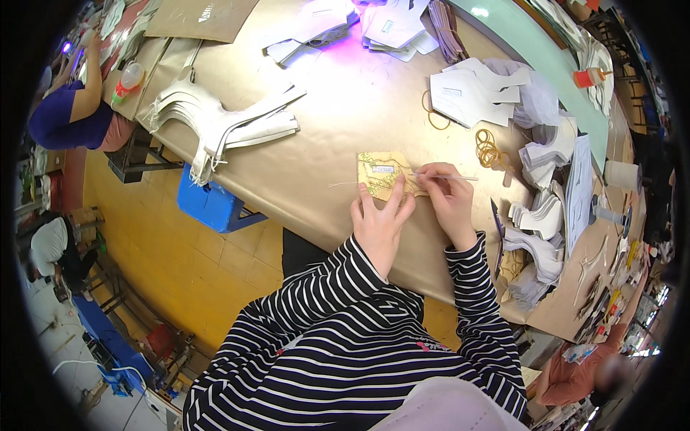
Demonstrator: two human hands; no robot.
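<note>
Left hand (pixel 379 228), fingers spread, is pressing a yellow card (pixel 392 157) on a gold-brown table (pixel 316 158); right hand (pixel 451 201) is pinching a thin stick (pixel 466 178); a blue stool (pixel 207 204) is standing on yellow floor (pixel 180 266)

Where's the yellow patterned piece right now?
Head view, near the centre: the yellow patterned piece lies on the gold table, the left hand touching its lower part, the right hand at its right edge.

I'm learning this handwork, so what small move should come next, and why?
Probably ease the thin rod-like tool gently along the right side of the yellow patterned piece: the right hand pinches the tool there, while the left hand steadies the piece against the table.
</note>
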